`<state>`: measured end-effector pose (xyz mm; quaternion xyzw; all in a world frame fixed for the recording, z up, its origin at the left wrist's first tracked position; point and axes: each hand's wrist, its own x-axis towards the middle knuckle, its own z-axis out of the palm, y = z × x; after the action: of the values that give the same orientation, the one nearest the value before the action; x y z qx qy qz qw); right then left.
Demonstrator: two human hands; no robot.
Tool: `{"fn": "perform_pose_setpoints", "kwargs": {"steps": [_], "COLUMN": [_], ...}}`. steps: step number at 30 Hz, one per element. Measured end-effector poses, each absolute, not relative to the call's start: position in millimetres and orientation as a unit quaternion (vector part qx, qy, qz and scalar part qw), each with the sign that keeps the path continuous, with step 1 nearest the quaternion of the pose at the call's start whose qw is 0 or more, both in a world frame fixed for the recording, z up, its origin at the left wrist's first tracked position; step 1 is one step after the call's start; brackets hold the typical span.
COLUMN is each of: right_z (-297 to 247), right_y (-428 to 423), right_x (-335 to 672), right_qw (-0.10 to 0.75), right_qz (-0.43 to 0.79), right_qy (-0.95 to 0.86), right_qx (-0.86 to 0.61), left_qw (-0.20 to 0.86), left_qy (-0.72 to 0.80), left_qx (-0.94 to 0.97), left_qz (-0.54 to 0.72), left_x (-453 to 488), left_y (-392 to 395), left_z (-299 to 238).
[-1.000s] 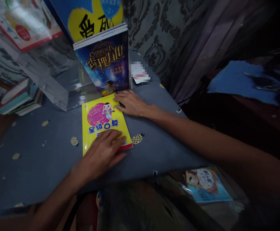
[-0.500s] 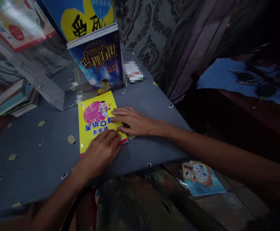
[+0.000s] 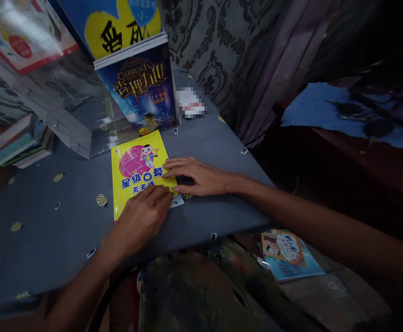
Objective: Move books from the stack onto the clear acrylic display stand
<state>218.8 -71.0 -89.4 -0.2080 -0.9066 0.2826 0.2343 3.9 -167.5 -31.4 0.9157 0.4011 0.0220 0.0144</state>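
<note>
A yellow workbook [image 3: 120, 193] with a pink oval, a cartoon figure and blue Chinese lettering lies closed on the grey-blue tablecloth, its lower right cover corner slightly raised over a pale page. At that corner my left hand [image 3: 144, 207] has its fingers bent, pinching the cover's edge; its palm hides part of the lower cover. My right hand [image 3: 201, 176] rests along the workbook's right edge, fingers stretched out and fingertips on the cover, thumb apart below.
Behind the workbook, blue-covered books [image 3: 142, 87] stand upright in a clear stand [image 3: 73, 138]. A book stack [image 3: 21, 143] lies at the left. A blurred-out white item [image 3: 190, 102] sits near the curtain. Below the table's right edge is another book [image 3: 291, 258]; a blue cloth [image 3: 308, 110] lies far right.
The workbook's lower right cover corner has come up; a pale blue-white page shows where the red strip was. My right hand stays nearly in place.
</note>
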Motion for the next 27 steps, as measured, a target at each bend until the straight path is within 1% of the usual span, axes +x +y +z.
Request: {"fn": "perform_pose_setpoints", "kwargs": {"steps": [4,13,22,24,27], "right_z": [-87.3,-89.5,-86.8,-87.8,-89.0], "right_y": [-70.6,-69.1,-70.9,-70.7,-70.4], "right_x": [219.2,220.1,223.5,223.3,222.4], "right_qw": [0.224,0.194,0.195,0.194,0.191], "right_qz": [0.287,0.275,0.268,0.265,0.262], "right_qy": [-0.908,-0.918,-0.920,-0.922,-0.922], "right_qx": [-0.206,-0.208,-0.209,-0.207,-0.211], "left_qw": [0.002,-0.032,-0.003,0.003,-0.001], "left_qy": [0.398,0.377,0.413,0.433,0.465], "left_qx": [0.917,0.921,0.892,0.882,0.870], "left_qz": [0.032,0.096,0.182,0.188,0.164], "left_x": [4.3,1.6,-2.0,-5.7,-14.3], "left_y": [-168.0,-169.5,-172.8,-175.0,-177.8], "left_z": [-34.0,-43.6,-62.1,-69.3,-78.5]}}
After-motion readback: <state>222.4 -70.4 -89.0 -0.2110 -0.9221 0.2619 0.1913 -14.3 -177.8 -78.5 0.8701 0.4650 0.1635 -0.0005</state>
